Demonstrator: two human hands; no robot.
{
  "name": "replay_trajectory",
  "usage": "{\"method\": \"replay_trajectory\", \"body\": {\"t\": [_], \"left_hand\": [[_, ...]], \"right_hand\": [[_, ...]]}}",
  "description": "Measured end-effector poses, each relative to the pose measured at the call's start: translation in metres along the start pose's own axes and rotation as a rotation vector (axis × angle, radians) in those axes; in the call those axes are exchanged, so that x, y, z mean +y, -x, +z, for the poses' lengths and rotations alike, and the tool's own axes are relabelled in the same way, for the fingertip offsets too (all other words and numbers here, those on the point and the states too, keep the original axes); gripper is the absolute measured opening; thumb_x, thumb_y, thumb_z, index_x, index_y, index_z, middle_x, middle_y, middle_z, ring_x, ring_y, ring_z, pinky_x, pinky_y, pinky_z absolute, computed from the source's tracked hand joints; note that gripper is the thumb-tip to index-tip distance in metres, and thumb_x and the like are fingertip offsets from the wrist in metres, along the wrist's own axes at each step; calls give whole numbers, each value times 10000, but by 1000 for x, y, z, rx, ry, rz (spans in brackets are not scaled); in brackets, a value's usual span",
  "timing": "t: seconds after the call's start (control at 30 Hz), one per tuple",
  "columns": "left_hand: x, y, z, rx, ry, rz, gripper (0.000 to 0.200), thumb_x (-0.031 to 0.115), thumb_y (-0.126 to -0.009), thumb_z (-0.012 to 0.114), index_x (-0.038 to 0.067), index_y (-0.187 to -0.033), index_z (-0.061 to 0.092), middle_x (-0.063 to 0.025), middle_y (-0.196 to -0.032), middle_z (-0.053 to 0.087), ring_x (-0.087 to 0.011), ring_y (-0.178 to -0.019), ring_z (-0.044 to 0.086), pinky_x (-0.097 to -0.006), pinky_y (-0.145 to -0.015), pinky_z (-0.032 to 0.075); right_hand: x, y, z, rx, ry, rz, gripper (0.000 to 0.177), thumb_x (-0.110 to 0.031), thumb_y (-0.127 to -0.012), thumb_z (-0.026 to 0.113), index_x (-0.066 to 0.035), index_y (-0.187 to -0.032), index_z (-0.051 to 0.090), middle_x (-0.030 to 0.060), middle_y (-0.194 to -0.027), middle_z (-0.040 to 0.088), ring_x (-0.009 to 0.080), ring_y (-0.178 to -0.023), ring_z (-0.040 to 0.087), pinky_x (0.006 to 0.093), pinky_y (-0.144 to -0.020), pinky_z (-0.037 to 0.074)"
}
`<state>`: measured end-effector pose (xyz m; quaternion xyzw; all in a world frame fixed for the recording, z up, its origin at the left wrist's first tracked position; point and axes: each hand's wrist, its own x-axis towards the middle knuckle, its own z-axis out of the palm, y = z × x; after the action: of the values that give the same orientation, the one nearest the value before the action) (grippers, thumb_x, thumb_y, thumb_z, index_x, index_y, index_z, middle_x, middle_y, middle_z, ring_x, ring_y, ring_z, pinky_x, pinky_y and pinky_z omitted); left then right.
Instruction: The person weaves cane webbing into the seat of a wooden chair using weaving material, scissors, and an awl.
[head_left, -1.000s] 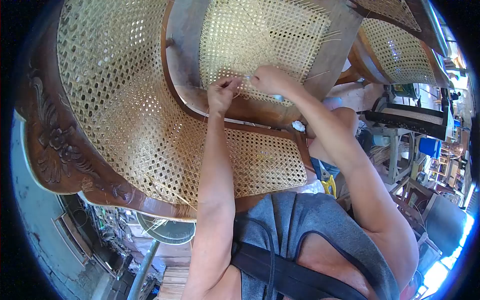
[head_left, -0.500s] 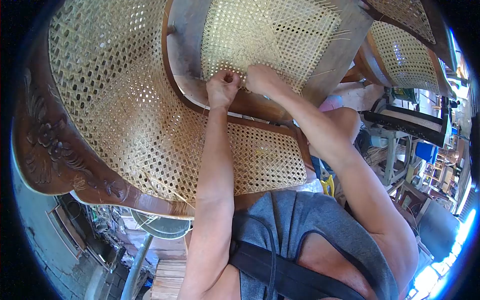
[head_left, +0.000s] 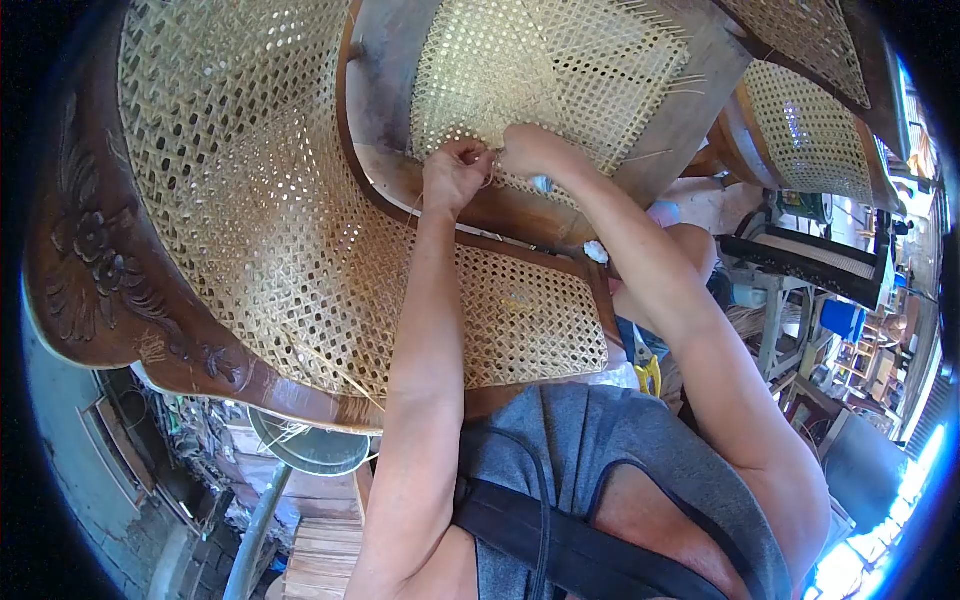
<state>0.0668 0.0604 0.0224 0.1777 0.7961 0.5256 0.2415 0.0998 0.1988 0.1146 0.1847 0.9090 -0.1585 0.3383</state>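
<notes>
I find both hands working at the near edge of a woven cane panel [head_left: 545, 85], which is set in a wooden frame [head_left: 385, 100] at the far centre. My left hand [head_left: 457, 178] has thumb and forefinger brought together; by my reading they pinch a thin cane strand [head_left: 490, 178], which curves beside the fingertips. My right hand [head_left: 535, 152] is just to the right, fingers curled in and knuckles up; it hides its own fingertips, so I cannot tell whether it grips the strand or only rests on the weave. A small pale-blue item [head_left: 541, 184] shows just below it; contact cannot be confirmed. Loose strand ends [head_left: 687, 85] project over the frame along the panel's right side. Nearer, the left forearm passes over a second cane panel [head_left: 530, 315], finished in appearance; a carved wooden border [head_left: 95, 240] runs down the left, with a round basin [head_left: 320, 445] below it. I judge the step in hand to be handling a strand at the panel's near edge. The next move calls, in my judgement, for a firm fingertip hold, light tension and a clear sight of the holes.
</notes>
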Motion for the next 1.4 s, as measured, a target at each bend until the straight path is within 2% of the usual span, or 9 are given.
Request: {"method": "replay_trajectory", "body": {"t": [0.07, 0.3, 0.37, 0.5, 0.57, 0.87, 1.03, 1.23, 1.4], "left_hand": [[-16, -4, 9, 56, 140, 7, 164, 153, -779, 736, 46, -903, 729, -112, -751, 705, -175, -650, 659, -296, -665, 531], [-40, -13, 21, 119, 138, 44, 157, 143, -758, 743, 43, -878, 725, -99, -732, 697, -158, -642, 652, -294, -661, 534], [-29, -8, 17, 158, 288, 17, 153, 151, -754, 730, 41, -860, 724, -93, -720, 694, -160, -657, 658, -299, -660, 534], [-33, -17, 16, 94, 177, -46, 115, 67, -833, 687, -4, -923, 698, -60, -783, 697, -101, -682, 618, -258, -622, 507], [-28, -18, 14, 124, 166, -86, 146, 162, -754, 690, 48, -838, 726, -85, -744, 714, -155, -665, 671, -294, -666, 527], [-3, -8, 2, 21, 63, -75, 157, 199, -728, 736, 87, -837, 730, -115, -768, 709, -196, -704, 683, -316, -685, 535], [-13, 2, 19, 182, -69, 141, 145, 145, -749, 712, 62, -869, 709, -139, -817, 683, -265, -730, 677, -360, -687, 543], [-6, 7, 30, 342, -180, 338, 112, 117, -784, 671, 25, -847, 658, -164, -774, 634, -339, -689, 636, -425, -648, 527], [-10, 5, 35, 325, -202, 334, 112, 97, -792, 666, 13, -814, 595, -165, -733, 615, -350, -659, 609, -443, -607, 505]], "right_hand": [[-1, 3, 3, 23, -20, 8, 294, -119, -744, 553, 54, -926, 706, 269, -970, 676, 371, -925, 680, 442, -808, 541], [1, 0, 7, -20, -140, -13, 256, -104, -737, 551, 52, -861, 711, 264, -913, 681, 358, -863, 692, 435, -771, 544], [3, -3, 9, -63, -145, -8, 242, -100, -738, 555, 49, -846, 713, 251, -877, 688, 350, -837, 697, 432, -755, 547], [3, -12, 12, -8, -95, 4, 205, -75, -751, 549, 38, -794, 713, 203, -769, 697, 328, -745, 703, 413, -696, 551], [4, -12, 9, -34, -83, -4, 200, -74, -756, 548, 36, -782, 712, 191, -745, 698, 322, -724, 703, 407, -681, 551], [-4, -5, 1, -75, -141, 36, 205, -81, -769, 556, 40, -822, 713, 211, -786, 699, 327, -770, 706, 413, -706, 551], [4, -5, 35, 317, -88, 37, 258, -137, -827, 552, 44, -930, 705, 264, -966, 678, 395, -925, 675, 460, -799, 535], [35, 25, 28, 227, -102, 13, 310, -244, -849, 545, 9, -941, 699, 238, -968, 684, 399, -885, 672, 471, -808, 528], [50, 33, 32, 380, -259, -54, 329, -292, -861, 543, 0, -925, 681, 222, -918, 687, 401, -860, 670, 490, -785, 525]]}}
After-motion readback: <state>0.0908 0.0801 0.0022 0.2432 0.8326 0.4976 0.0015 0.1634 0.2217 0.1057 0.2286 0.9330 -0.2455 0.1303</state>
